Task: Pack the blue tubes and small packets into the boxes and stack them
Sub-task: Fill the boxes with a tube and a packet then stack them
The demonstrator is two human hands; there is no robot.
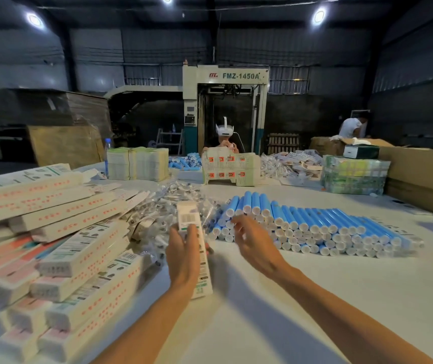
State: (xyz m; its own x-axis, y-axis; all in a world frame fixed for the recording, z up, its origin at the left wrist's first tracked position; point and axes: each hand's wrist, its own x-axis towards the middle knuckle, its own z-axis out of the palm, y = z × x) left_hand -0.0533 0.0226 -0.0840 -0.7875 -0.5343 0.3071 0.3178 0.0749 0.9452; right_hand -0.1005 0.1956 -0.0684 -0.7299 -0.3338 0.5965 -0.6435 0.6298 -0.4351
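Observation:
My left hand (pixel 182 252) grips a long white box (pixel 194 240) and holds it lengthwise over the table, its far end pointing away from me. To its right my right hand (pixel 252 241) hovers with relaxed fingers at the near left end of the pile of blue tubes (pixel 315 228) with white caps; it holds nothing. A heap of small clear packets (pixel 163 206) lies behind the box. At the left, packed white boxes (pixel 60 245) with red print are stacked in a loose pile.
Across the white table (pixel 289 298) a person with a headset (pixel 224 139) works behind flat box blanks (pixel 230 169). More flat boxes (pixel 138 164), blue tubes (pixel 185 161), wrapped bundles (pixel 354 174) and brown cartons (pixel 420 172) stand at the far side.

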